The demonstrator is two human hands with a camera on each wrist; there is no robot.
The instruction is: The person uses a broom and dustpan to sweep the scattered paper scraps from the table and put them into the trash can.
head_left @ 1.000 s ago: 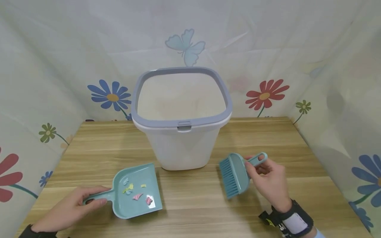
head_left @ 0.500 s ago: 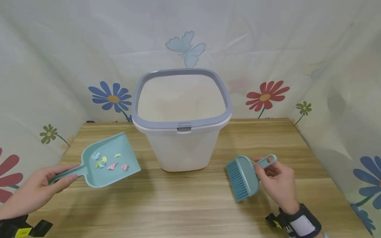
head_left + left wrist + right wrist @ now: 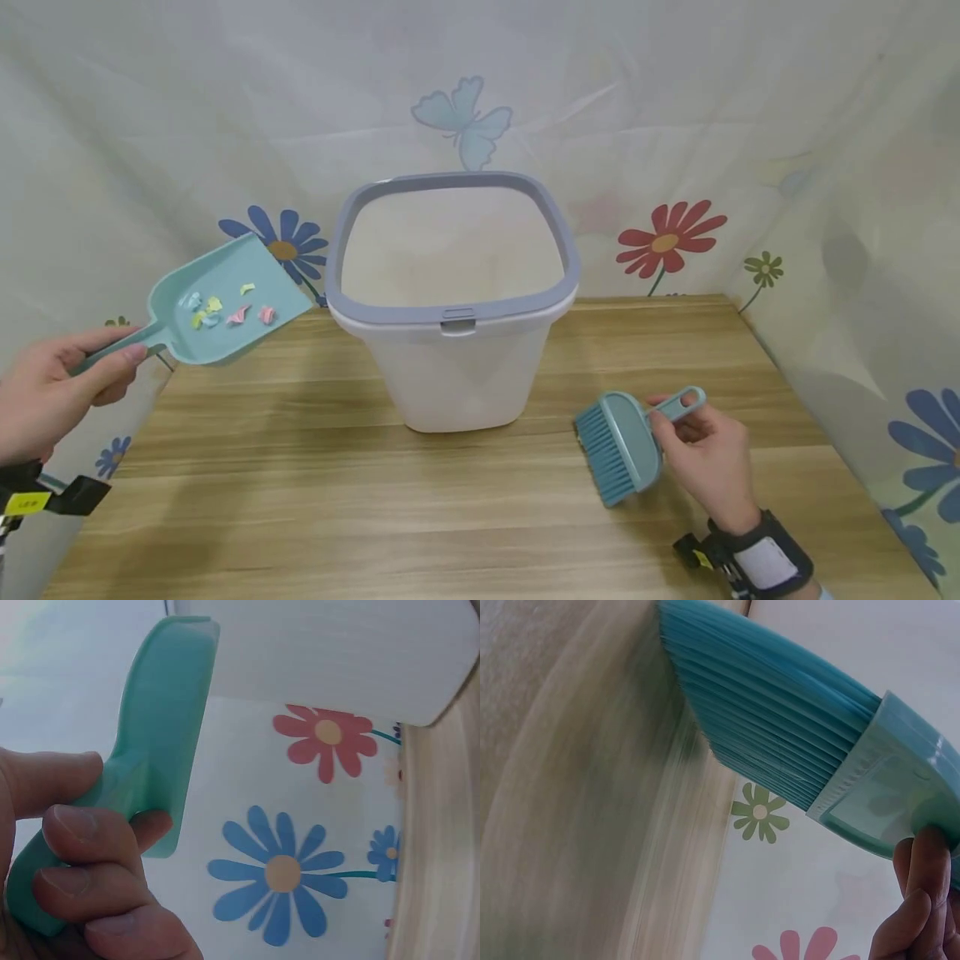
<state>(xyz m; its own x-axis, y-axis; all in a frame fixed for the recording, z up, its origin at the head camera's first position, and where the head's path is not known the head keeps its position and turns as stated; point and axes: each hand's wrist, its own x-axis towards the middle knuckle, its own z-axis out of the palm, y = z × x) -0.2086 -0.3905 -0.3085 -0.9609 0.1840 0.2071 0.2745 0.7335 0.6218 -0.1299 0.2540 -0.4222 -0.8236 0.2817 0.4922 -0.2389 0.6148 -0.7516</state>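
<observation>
Head view, wooden table, flowered curtain walls, left grip holding dustpan, right grip holding brush

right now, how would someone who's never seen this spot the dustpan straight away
Start at the big white bin with the grey rim in the middle of the wooden table. Look to its left, level with the rim: the left hand holds a light teal dustpan up in the air by its handle. Unlike the darker teal brush at the right, it carries small coloured paper scraps.

The bin blocks the table's middle back; bare wood lies open in front
</observation>
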